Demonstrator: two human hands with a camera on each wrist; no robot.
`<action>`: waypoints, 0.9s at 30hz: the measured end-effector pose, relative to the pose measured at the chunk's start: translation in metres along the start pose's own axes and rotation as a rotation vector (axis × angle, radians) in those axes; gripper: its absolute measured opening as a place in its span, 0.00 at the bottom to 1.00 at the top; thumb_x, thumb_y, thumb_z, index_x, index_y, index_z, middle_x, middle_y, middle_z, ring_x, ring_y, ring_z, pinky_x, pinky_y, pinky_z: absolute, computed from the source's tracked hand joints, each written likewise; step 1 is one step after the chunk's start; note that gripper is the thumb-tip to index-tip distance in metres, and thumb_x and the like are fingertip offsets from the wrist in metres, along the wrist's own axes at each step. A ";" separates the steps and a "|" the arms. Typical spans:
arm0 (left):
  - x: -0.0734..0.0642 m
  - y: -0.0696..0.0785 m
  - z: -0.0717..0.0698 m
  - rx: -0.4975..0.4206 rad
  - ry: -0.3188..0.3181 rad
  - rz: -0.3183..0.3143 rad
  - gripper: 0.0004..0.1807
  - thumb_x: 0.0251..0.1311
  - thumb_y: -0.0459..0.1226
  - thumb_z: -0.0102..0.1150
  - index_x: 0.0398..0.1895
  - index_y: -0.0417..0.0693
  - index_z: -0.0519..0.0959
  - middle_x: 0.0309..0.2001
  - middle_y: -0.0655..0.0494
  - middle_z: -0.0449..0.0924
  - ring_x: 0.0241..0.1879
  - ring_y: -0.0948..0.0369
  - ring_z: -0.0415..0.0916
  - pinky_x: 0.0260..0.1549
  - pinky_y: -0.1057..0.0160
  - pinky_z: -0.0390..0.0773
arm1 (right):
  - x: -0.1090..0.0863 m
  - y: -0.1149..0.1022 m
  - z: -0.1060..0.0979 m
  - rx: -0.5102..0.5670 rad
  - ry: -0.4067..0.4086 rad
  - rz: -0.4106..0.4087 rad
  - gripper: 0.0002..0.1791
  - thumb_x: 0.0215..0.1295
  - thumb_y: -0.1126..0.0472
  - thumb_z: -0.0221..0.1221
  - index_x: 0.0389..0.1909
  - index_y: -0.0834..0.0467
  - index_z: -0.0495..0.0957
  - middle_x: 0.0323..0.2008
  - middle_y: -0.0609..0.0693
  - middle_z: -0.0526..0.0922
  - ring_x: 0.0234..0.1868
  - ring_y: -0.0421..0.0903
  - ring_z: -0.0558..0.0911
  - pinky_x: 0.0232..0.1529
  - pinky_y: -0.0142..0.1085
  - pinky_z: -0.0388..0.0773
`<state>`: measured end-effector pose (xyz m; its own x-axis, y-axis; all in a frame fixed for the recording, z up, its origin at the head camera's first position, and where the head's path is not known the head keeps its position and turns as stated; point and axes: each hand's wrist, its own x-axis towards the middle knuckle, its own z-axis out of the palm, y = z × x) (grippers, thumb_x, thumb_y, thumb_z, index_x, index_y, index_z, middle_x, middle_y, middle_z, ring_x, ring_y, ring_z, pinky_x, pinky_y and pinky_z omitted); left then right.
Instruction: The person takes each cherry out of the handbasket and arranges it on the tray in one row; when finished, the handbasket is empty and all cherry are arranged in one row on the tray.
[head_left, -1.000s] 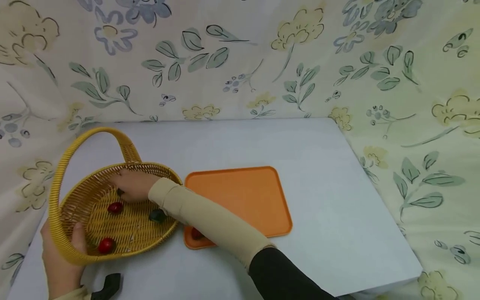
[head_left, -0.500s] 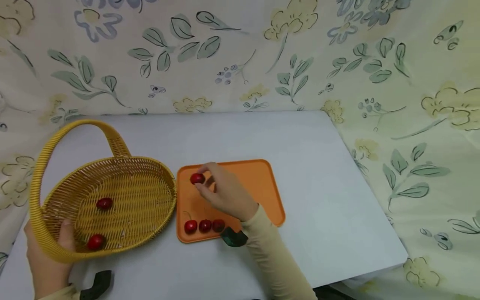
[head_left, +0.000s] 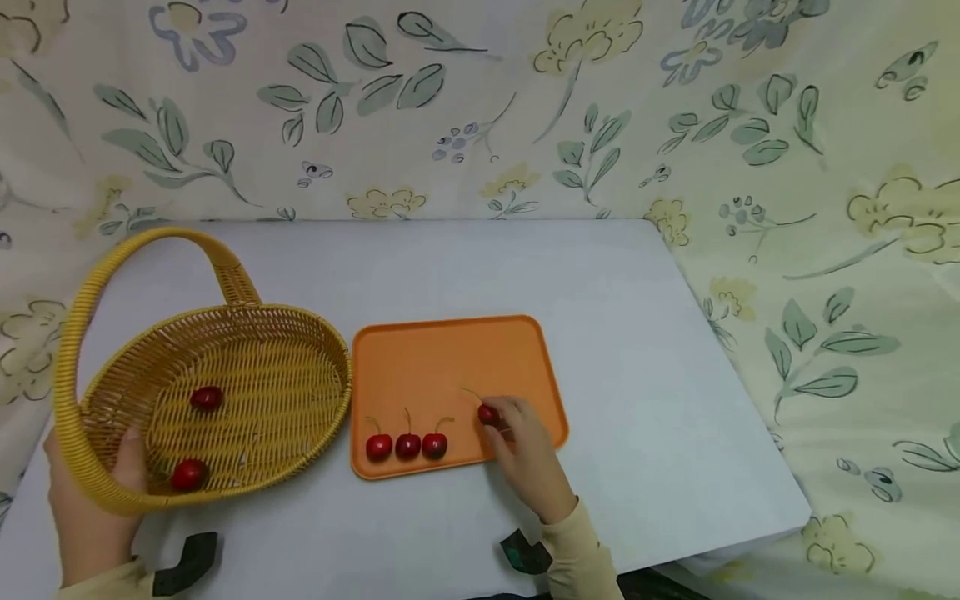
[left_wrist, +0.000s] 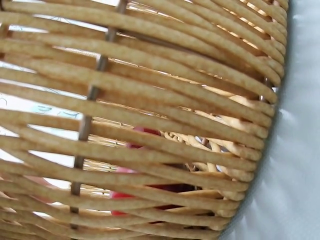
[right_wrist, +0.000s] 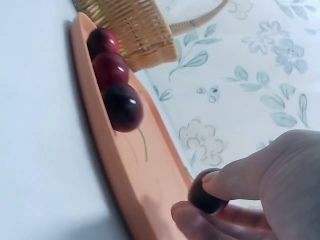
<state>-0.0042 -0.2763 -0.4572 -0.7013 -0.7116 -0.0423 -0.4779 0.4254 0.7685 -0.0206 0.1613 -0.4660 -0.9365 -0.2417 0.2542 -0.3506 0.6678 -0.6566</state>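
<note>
My right hand (head_left: pixel 531 457) pinches a dark red cherry (head_left: pixel 488 414) between thumb and fingers, over the right part of an orange tray (head_left: pixel 450 358). In the right wrist view the held cherry (right_wrist: pixel 207 191) sits at the thumb tip. Three stemmed cherries (head_left: pixel 408 447) stand in a row along the tray's near left edge. My left hand (head_left: pixel 97 500) grips the near left rim of a yellow wicker basket (head_left: pixel 255 417), thumb inside. Two red cherries (head_left: pixel 189 475) lie in the basket. The left wrist view shows mostly woven basket wall (left_wrist: pixel 165 90), with red glimpsed through its gaps.
The basket's tall arched handle (head_left: pixel 150 250) rises over its left side. Basket and tray stand side by side on a white table (head_left: pixel 637 375). Floral cloth (head_left: pixel 480 108) hangs behind and to the right. A dark strap piece (head_left: pixel 525 552) shows by the right wrist.
My right hand has come out of the basket with a cherry, crossed the tray's far left, then moved right and nearer. The left hand keeps its grip on the rim.
</note>
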 end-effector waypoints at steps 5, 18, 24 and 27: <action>-0.002 0.003 -0.001 -0.006 -0.007 -0.014 0.36 0.64 0.44 0.44 0.75 0.63 0.47 0.70 0.39 0.60 0.65 0.39 0.61 0.61 0.37 0.62 | -0.013 -0.007 0.007 -0.064 -0.018 -0.003 0.22 0.57 0.65 0.66 0.53 0.57 0.76 0.49 0.49 0.78 0.40 0.39 0.78 0.38 0.31 0.79; -0.002 0.007 -0.001 -0.010 -0.020 -0.041 0.36 0.65 0.45 0.45 0.75 0.62 0.47 0.70 0.39 0.59 0.66 0.40 0.60 0.62 0.37 0.61 | -0.019 -0.012 0.015 -0.152 -0.051 -0.010 0.22 0.58 0.65 0.65 0.54 0.58 0.73 0.47 0.52 0.75 0.43 0.43 0.80 0.42 0.35 0.81; -0.004 0.007 -0.001 -0.023 -0.012 -0.046 0.36 0.64 0.44 0.45 0.75 0.64 0.47 0.70 0.41 0.60 0.66 0.41 0.62 0.60 0.37 0.63 | -0.019 -0.012 0.017 -0.159 -0.053 -0.025 0.21 0.59 0.65 0.65 0.54 0.58 0.73 0.47 0.52 0.74 0.43 0.43 0.80 0.42 0.36 0.82; -0.003 0.008 -0.001 -0.027 -0.006 -0.038 0.36 0.63 0.44 0.46 0.75 0.65 0.48 0.70 0.41 0.60 0.65 0.41 0.62 0.59 0.36 0.64 | -0.018 -0.011 0.016 -0.168 -0.069 -0.035 0.24 0.59 0.64 0.65 0.56 0.59 0.72 0.49 0.53 0.74 0.43 0.43 0.80 0.42 0.35 0.81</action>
<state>-0.0050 -0.2712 -0.4506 -0.6861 -0.7235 -0.0760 -0.4902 0.3826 0.7832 0.0002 0.1476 -0.4746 -0.9242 -0.3109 0.2219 -0.3819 0.7651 -0.5185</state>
